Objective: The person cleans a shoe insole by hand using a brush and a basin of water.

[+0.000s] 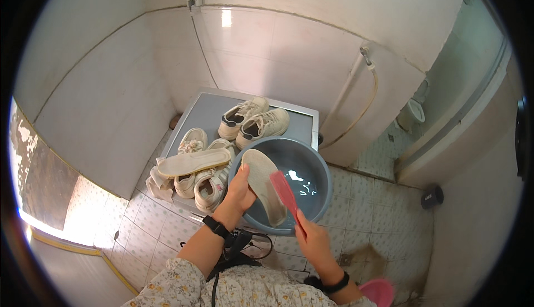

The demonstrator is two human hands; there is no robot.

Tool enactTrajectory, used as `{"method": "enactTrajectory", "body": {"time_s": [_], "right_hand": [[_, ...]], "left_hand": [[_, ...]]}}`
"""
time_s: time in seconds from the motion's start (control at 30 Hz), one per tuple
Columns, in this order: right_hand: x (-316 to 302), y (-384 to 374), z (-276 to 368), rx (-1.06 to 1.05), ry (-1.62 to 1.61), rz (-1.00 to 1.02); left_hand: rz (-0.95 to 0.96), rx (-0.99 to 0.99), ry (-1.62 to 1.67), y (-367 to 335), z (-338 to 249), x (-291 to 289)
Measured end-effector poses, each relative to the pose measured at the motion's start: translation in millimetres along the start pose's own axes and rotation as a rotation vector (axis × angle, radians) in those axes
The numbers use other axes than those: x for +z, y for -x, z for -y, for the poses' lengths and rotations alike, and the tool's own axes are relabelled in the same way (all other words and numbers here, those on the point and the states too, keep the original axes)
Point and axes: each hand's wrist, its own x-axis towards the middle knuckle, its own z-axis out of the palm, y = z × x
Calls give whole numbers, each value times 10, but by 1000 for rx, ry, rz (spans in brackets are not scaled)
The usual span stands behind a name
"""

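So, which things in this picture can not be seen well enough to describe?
Head view only:
- Bristles of the red plastic brush: turned away, over the grey insole.
- Bottom of the blue-grey plastic basin: glare on the water.
- Pink object: cut by the lower edge.
- Right hand fingers: curled under the handle.

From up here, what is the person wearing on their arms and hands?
Both hands are bare, no gloves. The left hand has a black band at the wrist, with black cables hanging below it. The right hand has a black wristband too. The sleeves are pale fabric with a small floral print, pushed back from the forearms.
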Motion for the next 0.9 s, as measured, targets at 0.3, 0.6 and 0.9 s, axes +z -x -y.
{"method": "enactTrajectory", "body": {"time_s": [0.3,0.6,0.9], "right_hand": [[-416,-257,-141,155,227,-4],[-387,-221,-434,166,225,-3],[-22,-669,-539,84,460,290]], "left_hand": [[134,240,-644,-6,-179,93],[80,401,-1336,228,-488,627],[-86,35,-732,276,-139,124]]}}
